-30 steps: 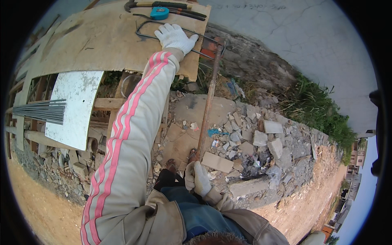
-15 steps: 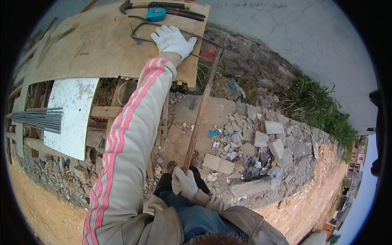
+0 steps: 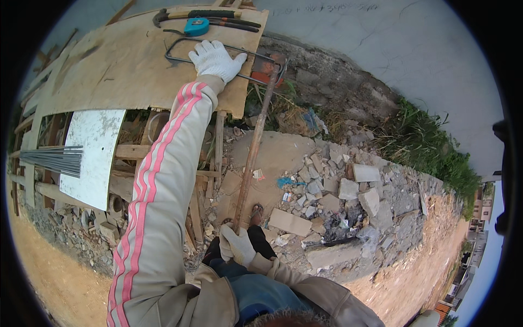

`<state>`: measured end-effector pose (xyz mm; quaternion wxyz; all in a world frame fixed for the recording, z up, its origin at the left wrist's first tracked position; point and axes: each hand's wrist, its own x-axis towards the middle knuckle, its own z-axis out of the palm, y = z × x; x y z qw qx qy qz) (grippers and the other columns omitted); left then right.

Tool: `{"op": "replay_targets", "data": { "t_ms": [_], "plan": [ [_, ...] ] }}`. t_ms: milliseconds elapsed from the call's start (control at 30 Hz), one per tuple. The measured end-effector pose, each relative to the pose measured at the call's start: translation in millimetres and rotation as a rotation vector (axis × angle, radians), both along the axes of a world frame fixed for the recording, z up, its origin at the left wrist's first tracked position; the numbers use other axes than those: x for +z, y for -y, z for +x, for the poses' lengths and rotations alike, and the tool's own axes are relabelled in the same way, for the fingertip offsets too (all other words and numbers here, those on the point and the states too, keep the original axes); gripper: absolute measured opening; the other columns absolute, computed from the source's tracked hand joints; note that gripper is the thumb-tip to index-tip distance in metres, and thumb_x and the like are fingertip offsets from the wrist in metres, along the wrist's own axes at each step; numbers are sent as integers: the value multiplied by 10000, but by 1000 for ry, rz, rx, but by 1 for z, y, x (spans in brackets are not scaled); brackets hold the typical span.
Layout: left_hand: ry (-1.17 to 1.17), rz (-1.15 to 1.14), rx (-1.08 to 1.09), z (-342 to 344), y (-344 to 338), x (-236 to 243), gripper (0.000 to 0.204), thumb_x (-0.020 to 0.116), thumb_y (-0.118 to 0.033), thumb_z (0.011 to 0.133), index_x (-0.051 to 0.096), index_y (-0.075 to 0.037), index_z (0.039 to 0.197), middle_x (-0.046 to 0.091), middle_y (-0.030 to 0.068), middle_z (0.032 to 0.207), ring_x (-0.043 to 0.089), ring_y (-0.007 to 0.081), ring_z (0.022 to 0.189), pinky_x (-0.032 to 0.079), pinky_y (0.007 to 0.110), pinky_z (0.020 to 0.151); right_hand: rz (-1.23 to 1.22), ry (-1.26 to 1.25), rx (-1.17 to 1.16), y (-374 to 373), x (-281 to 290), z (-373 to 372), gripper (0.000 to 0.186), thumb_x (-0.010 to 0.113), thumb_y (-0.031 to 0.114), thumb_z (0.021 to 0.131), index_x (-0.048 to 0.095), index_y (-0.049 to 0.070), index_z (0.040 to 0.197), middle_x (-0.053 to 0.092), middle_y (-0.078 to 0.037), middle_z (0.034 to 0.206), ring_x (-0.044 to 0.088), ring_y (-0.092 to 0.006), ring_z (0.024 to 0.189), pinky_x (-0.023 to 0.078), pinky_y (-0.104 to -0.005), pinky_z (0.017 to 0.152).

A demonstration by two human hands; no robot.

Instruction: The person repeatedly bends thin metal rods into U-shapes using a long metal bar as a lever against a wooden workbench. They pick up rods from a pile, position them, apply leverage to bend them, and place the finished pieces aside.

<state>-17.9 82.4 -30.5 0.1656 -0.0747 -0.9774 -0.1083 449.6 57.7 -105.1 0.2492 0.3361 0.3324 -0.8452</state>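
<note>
A bent steel rod [image 3: 256,55], shaped into a long narrow loop, lies on the plywood board [image 3: 125,71]. My gloved left hand [image 3: 215,59] rests flat across it, fingers spread. Close to my body, my gloved right hand [image 3: 237,246] is closed around the lower end of a long rusty pipe [image 3: 253,147]. The pipe's far end meets the loop's right end, beside an orange-red piece [image 3: 262,77] at the board's edge. Just beyond my left hand are a teal tape measure [image 3: 196,26], a claw hammer [image 3: 196,14] and a dark-handled tool [image 3: 234,24].
Straight steel rods [image 3: 52,159] lie in a bundle across a white panel [image 3: 90,155] at the left. Broken blocks and rubble [image 3: 332,201] cover the ground to the right. A grey wall [image 3: 436,60] stands beyond, with green plants [image 3: 436,144] along its foot.
The view has shifted slightly, so the board and left hand appear further left. My right hand and the pipe have moved a little left. The left hand stays flat on the rod.
</note>
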Motion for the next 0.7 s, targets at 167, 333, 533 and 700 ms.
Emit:
{"op": "replay_targets", "data": {
  "t_ms": [167, 333, 533, 700],
  "plan": [
    [-36, 50, -4, 2, 0, -2, 886, 676, -750, 866, 675, 10, 1320, 621, 230, 1354, 521, 397, 1303, 358, 541, 1095, 135, 6, 55, -75, 19, 33, 366, 638, 309, 1103, 503, 121, 819, 405, 29, 539, 371, -117, 367, 300, -316, 361],
    [-115, 156, 33, -11, 7, -9, 560, 631, -581, 988, 714, -104, 1269, 696, 102, 1312, 605, 297, 1301, 413, 508, 1096, 336, -75, 80, -152, 37, 56, 272, 671, 281, 1081, 573, 94, 910, 464, 18, 558, 412, -110, 383, 327, -299, 358],
    [-197, 277, 124, -21, 21, -15, 485, 685, -502, 966, 726, -112, 1251, 719, 103, 1285, 628, 304, 1260, 433, 502, 1091, 911, -324, 59, -247, 52, 62, 206, 754, 196, 991, 697, 30, 882, 587, 9, 628, 557, -77, 535, 418, -272, 493],
    [-297, 270, 102, -4, 21, -24, 445, 709, -449, 948, 736, -115, 1242, 710, 122, 1290, 627, 326, 1258, 467, 499, 1083, 1015, -534, -50, -315, 71, 25, 187, 771, 173, 974, 688, 17, 911, 606, 6, 674, 562, -93, 600, 456, -306, 562]
  ]
}}
